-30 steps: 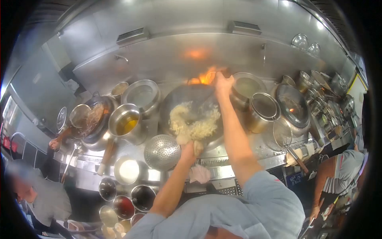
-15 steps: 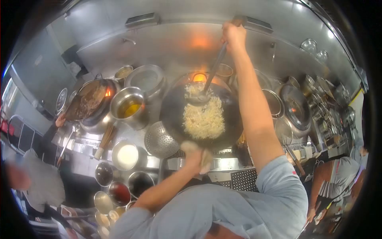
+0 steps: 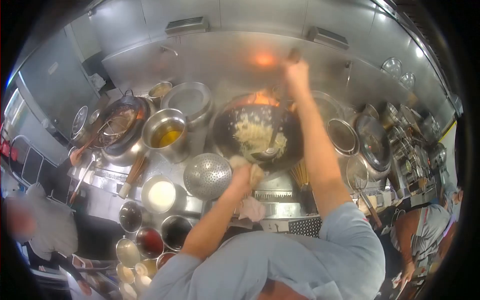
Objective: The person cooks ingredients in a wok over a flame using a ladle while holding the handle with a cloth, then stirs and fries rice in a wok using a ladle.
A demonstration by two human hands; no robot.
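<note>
My right hand [image 3: 297, 75] is wrapped round the long handle of a ladle [image 3: 270, 152], whose bowl rests low in the wok. Fried rice [image 3: 256, 132] is heaped in the dark wok [image 3: 223, 141], with some grains up in the air. Closed round a pale cloth [image 3: 256, 176], my left hand [image 3: 242, 179] grips the near rim of the wok through it; the rim itself is hidden there. Orange flames [image 3: 261, 98] rise behind the wok's far edge.
Left of the wok are a perforated strainer [image 3: 207, 176], a pot of yellow oil [image 3: 165, 131] and a pot of white contents [image 3: 161, 195]. Sauce containers [image 3: 150, 242] stand nearer. A second wok [image 3: 372, 141] sits right. Co-workers [image 3: 55, 225] [image 3: 425, 227] stand at both sides.
My left hand has moved up a little with the wok. The ladle has come down toward the near side, and the rice has been tossed upward. Flames behind the wok have grown.
</note>
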